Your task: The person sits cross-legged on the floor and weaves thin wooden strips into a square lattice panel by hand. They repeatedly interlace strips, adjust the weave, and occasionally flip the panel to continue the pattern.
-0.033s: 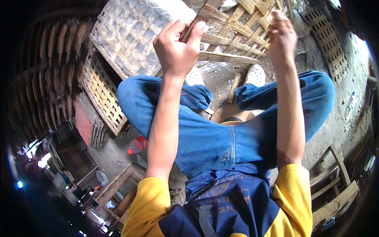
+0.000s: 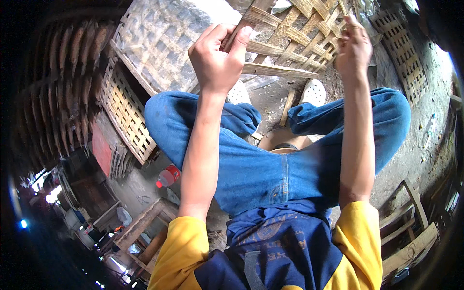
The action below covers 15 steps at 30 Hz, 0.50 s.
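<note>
Left hand [image 2: 215,63] pinching tight, thumb over the wooden strip [image 2: 256,12] edging the woven panel [image 2: 302,37], out in front of the knees [image 2: 166,111]! Right hand [image 2: 355,50] half-curled near the panel's right side; can't tell if it's holding anything.

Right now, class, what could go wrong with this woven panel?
The woven panel could splinter into the bare left hand, whose grip is on a dark edge strip. The bare right hand, close to the panel's right side, might get scratched. The lowest strip, set apart by a gap, could slip loose.
</note>
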Each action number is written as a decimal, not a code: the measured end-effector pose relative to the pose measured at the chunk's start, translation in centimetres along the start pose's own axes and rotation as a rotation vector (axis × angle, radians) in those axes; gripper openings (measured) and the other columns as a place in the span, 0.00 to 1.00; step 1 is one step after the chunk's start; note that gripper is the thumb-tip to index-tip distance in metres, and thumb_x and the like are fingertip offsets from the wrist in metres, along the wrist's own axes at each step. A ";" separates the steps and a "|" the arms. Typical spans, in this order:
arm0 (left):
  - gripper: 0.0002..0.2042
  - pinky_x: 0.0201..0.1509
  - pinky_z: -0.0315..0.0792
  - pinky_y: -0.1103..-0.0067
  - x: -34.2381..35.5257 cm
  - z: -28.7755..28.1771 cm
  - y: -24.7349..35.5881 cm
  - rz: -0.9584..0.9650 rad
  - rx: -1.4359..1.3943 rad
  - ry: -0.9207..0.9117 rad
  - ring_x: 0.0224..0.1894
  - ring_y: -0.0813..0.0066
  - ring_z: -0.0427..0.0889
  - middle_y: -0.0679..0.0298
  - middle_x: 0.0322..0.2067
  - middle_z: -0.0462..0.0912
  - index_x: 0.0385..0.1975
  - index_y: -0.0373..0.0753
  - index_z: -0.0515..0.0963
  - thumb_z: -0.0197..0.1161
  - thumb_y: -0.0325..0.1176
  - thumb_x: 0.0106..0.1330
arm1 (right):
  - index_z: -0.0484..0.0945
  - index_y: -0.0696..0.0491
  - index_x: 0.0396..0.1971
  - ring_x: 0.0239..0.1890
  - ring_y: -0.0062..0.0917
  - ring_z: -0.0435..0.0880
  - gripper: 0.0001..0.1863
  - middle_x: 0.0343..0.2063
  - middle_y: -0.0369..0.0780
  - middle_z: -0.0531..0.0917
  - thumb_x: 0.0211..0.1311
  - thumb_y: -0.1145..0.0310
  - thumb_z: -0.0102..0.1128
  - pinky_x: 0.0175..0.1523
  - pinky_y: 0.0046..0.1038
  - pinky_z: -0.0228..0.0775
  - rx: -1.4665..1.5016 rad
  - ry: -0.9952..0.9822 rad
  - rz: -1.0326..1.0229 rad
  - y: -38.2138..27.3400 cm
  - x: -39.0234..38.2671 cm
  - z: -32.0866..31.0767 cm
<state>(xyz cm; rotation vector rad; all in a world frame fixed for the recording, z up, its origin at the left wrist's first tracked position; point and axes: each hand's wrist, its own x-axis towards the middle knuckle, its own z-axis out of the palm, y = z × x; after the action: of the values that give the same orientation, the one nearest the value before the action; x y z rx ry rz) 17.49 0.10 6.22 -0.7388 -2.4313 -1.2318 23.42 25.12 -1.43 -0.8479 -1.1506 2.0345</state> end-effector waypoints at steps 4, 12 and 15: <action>0.11 0.24 0.65 0.75 0.2 0.3 -0.7 0.003 -0.016 0.037 0.18 0.72 0.73 0.63 0.17 0.75 0.23 0.37 0.81 0.71 0.37 0.62 | 0.81 0.53 0.37 0.26 0.14 0.77 0.08 0.27 0.33 0.81 0.62 0.69 0.72 0.37 0.22 0.76 0.079 0.106 -0.200 -0.5 1.8 -1.1; 0.14 0.28 0.63 0.82 0.2 0.1 -1.5 -0.156 0.033 0.007 0.23 0.85 0.70 0.72 0.18 0.76 0.27 0.35 0.83 0.70 0.41 0.66 | 0.82 0.60 0.48 0.34 0.20 0.85 0.14 0.37 0.41 0.87 0.65 0.69 0.67 0.36 0.20 0.79 -0.126 -0.185 -0.130 1.3 2.2 -1.5; 0.13 0.27 0.64 0.80 0.2 0.0 -1.2 -0.168 0.035 0.012 0.22 0.82 0.71 0.69 0.18 0.76 0.26 0.35 0.83 0.70 0.40 0.65 | 0.84 0.49 0.50 0.31 0.16 0.84 0.16 0.39 0.36 0.86 0.64 0.65 0.69 0.35 0.20 0.78 -0.581 -0.372 -0.171 2.5 0.3 -0.1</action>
<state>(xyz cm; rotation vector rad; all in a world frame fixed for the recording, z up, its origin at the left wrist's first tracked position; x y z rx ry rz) 16.62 -0.45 5.52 -0.5251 -2.5411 -1.2460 22.75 24.42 -3.74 -0.6064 -2.0097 1.7753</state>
